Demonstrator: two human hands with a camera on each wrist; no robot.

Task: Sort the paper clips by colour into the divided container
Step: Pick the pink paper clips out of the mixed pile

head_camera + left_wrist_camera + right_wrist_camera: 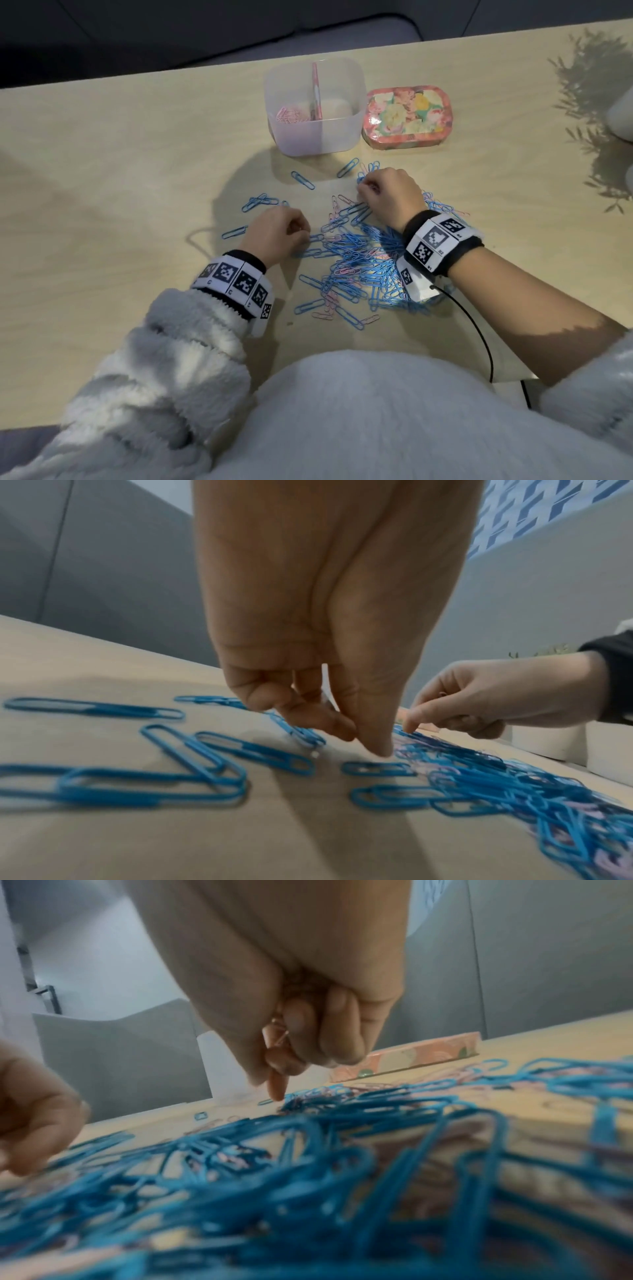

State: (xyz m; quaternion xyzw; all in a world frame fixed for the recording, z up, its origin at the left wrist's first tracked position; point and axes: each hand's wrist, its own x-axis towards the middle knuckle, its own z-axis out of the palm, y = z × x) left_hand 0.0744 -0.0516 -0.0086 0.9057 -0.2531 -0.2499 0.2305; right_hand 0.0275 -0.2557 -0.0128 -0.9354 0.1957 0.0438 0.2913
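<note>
A heap of blue and pink paper clips (356, 260) lies mid-table. Behind it stands the clear divided container (342, 137); pink clips (289, 114) lie in its left compartment and the right one looks bare. My right hand (387, 195) is at the heap's far edge. It grips pink clips (279, 1035) in its curled fingers, and its forefinger (277, 1091) points down onto the heap. My left hand (277, 233) is at the heap's left edge, fingers curled. Its thumb (377, 745) and forefinger meet at the tabletop beside blue clips (298, 733); I see no clip between them.
A floral tin (406, 116) sits right of the container. Loose blue clips (260, 202) are scattered left of the heap. A white pot (621, 116) stands at the right edge. A black cable (476, 329) runs from my right wrist toward my body.
</note>
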